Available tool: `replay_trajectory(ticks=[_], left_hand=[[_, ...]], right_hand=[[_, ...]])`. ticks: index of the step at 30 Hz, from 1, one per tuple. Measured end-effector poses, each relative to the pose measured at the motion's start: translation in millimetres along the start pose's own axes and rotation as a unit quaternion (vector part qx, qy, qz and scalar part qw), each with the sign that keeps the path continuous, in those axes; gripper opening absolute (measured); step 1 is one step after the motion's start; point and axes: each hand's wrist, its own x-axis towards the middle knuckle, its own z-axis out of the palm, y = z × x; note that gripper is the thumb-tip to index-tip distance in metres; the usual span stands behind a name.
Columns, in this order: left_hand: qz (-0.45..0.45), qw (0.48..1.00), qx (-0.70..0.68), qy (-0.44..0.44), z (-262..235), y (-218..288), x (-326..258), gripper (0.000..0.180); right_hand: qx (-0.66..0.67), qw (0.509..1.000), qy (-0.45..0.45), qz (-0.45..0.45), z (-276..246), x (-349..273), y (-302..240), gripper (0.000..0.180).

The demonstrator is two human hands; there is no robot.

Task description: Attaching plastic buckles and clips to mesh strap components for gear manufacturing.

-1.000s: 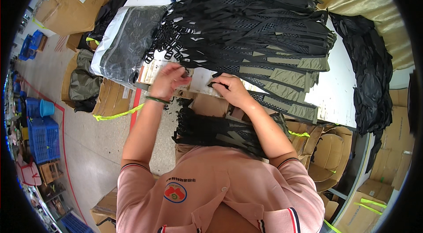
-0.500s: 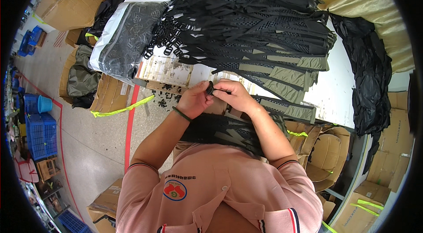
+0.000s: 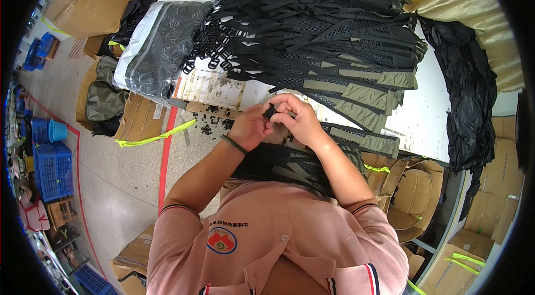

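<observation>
My left hand and my right hand meet in front of my chest at the table's near edge. Their fingers pinch a small black strap buckle between them; the fingertips cover part of it. Black mesh strips with olive-green fabric lie across my lap, under my forearms. Beyond my hands, a pile of loose black slide buckles rests on the table beside a large heap of black mesh straps, some with olive-green end panels.
A clear plastic bag of black buckles sits at the table's left corner. Open cardboard boxes stand left of the table, another box at right. Black fabric hangs over the right edge. Small black scraps litter the floor.
My right fingers have shifted from the strap end toward the buckle and now curl around it. Both hands stay close together in about the same place.
</observation>
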Motion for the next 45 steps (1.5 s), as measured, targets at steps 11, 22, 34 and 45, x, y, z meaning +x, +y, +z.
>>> replay_trajectory(ticks=[11,22,34,45], left_hand=[[0.168,0.959,0.222,0.059,2.8,-5.1,5.6,0.014],[0.298,0.871,0.391,0.02,4.7,-18.1,-1.1,0.013],[0.327,0.789,0.514,-0.08,-2.0,-14.8,-7.5,0.026],[0.133,0.926,0.352,-0.029,-26.3,-9.0,-40.1,0.019]], right_hand=[[-0.099,0.984,0.047,-0.14,3.8,-5.6,0.1,0.009],[0.215,0.966,0.035,0.135,2.0,-7.7,23.0,0.023],[0.324,0.916,0.054,0.229,-6.7,-15.8,9.3,0.018],[-0.038,0.992,-0.033,0.118,-7.6,2.8,20.0,0.019]])
